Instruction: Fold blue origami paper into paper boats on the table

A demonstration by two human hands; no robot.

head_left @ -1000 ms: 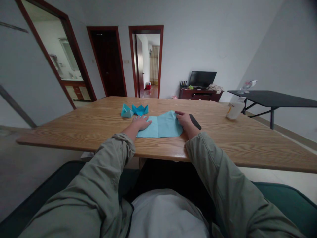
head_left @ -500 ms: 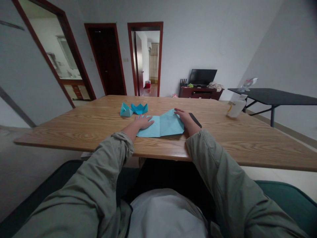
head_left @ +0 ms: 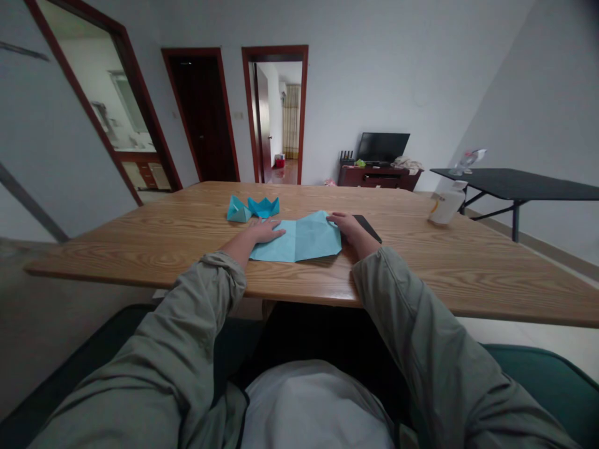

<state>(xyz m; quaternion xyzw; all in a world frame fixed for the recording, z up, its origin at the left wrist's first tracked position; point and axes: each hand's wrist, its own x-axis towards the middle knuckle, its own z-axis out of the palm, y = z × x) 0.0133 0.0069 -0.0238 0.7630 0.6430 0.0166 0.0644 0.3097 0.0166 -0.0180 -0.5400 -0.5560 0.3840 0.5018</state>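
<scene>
A sheet of light blue paper (head_left: pixel 316 237) with a crease down its middle lies on the wooden table (head_left: pixel 187 249) in front of me. Its right half slopes up off the tabletop, with a shadow underneath. My left hand (head_left: pixel 266 231) rests flat on the left half, fingers spread. At the upper right edge, my right hand (head_left: pixel 349 226) touches the paper with lightly bent fingers; its thumb is hard to make out. Just beyond my left hand stand two folded paper pieces, a pale blue one (head_left: pixel 238 210) and a brighter blue one with points (head_left: pixel 263 207).
A dark flat object (head_left: pixel 369 227) lies partly behind my right hand. Toward the table's right side stands a white bottle (head_left: pixel 447 206). A black folding table (head_left: pixel 519 182) is beyond it, and a television (head_left: pixel 384 147) stands by the far wall.
The paper has slid a little left and toward me, along with my left hand. My right hand has shifted slightly left, and its fingers sit lower than the paper's top corner.
</scene>
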